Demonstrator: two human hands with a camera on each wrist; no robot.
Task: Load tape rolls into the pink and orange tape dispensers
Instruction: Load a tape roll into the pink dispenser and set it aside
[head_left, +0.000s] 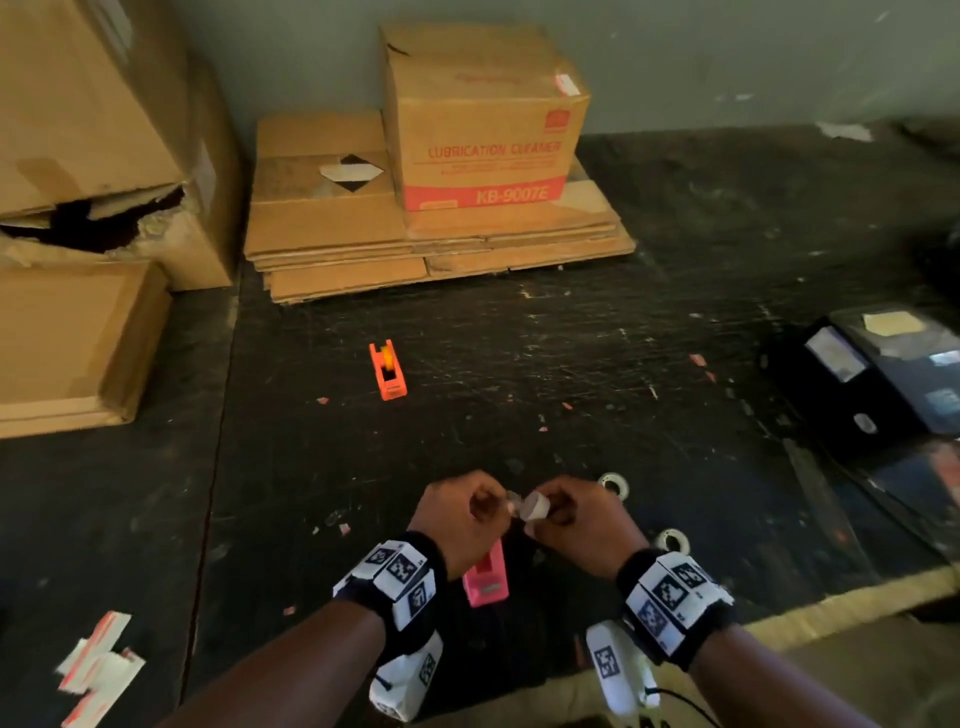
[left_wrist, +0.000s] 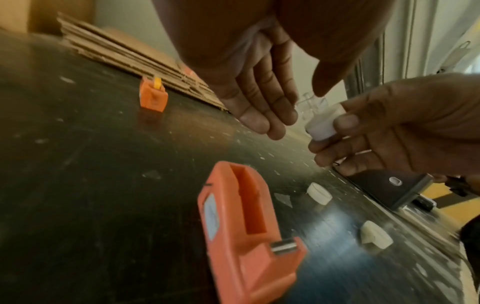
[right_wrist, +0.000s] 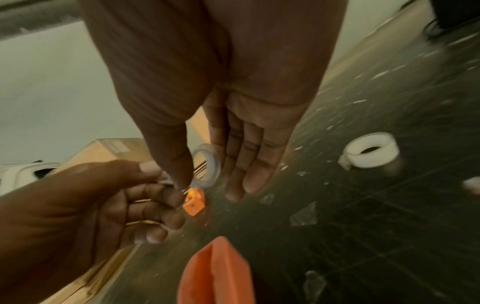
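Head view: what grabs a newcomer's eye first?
Both hands meet low in the middle, the right hand holding a white tape roll while the left hand pinches at it. Directly below sits the pink dispenser; the orange dispenser stands farther back on the dark table.

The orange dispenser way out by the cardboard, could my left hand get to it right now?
Probably not right away. The orange dispenser stands far out, with bare table between, but the left hand is pinching a clear spool at the tape roll that the right hand holds.
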